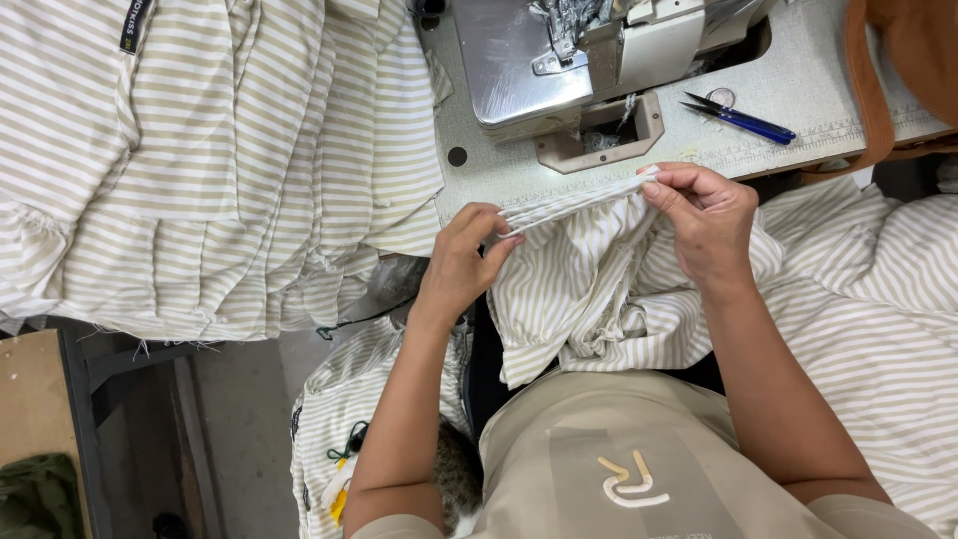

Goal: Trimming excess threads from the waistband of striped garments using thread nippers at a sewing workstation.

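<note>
Beige shirt front [639, 469] nearest lens. Left hand [464, 265] and right hand [709, 215] both pinching folded edge of striped garment [599, 289], stretched taut just before sewing machine [589, 60] on desk [798, 90]. Risk: fold slips, layers misalign; loose fabric snags; thread snips [743, 120] near.

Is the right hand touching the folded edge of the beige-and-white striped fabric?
Touching. The head view shows the right hand pinching the striped fabric's folded edge between fingertips.
</note>
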